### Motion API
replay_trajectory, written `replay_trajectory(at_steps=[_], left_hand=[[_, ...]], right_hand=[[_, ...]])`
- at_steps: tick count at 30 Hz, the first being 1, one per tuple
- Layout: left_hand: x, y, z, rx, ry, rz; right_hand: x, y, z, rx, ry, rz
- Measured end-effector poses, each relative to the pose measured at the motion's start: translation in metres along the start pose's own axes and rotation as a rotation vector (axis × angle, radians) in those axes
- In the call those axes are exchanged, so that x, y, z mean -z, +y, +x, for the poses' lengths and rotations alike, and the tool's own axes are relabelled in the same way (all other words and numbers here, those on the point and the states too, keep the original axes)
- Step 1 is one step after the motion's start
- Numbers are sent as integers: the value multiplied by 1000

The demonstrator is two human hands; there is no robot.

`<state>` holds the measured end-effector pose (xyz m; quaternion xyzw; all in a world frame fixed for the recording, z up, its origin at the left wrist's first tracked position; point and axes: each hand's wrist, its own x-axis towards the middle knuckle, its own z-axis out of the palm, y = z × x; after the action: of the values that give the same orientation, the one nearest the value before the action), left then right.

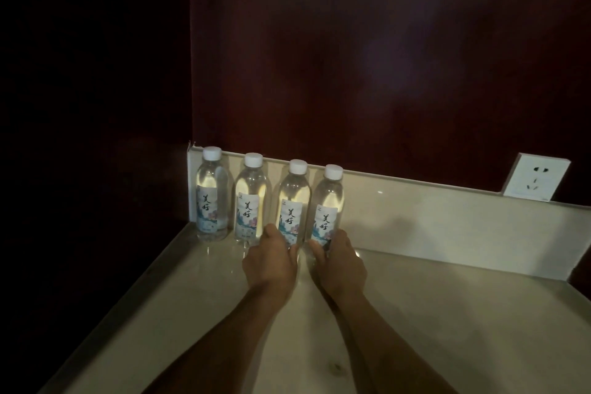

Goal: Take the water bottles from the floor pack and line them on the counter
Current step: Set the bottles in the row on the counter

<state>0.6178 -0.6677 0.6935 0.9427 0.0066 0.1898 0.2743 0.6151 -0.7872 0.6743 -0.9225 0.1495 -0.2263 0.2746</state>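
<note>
From the head camera, four clear plastic water bottles with white screw caps and pale printed labels stand upright in a row along the back edge of a cream, polished stone counter, starting at its back left corner. The first bottle stands in that corner against the low cream backsplash; the second bottle is just beside it, then the third bottle and the fourth bottle, each close to its neighbour (whether their sides touch is hard to tell in the dim light).

The left hand reaches in from the near edge and curls its fingers round the base of the third bottle, thumb on the side toward the second. The right hand grips the base of the fourth bottle in the same way, its thumb on the bottle's left side and its fingers wrapped behind. Both bottles rest on the counter.

Above the backsplash rises a dark red-brown wooden wall panel. A white wall socket plate sits at the panel's lower right, above the back right part of the counter.
</note>
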Motion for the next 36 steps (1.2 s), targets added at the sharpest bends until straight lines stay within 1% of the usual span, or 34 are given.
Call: replay_trajectory(at_steps=[8,17,31,36], left_hand=[[3,-1,0,20,-7,-9],[9,-3,-1,17,-36,0],[11,-2,0,60,-68,-86],[12,-1,1,62,-78,-69]], right_hand=[[-1,-4,-2,19,31,8],[8,-7,-4,-38,-18,103],[6,-3,-5,-6,0,69],[5,-3,-4,0,-7,85]])
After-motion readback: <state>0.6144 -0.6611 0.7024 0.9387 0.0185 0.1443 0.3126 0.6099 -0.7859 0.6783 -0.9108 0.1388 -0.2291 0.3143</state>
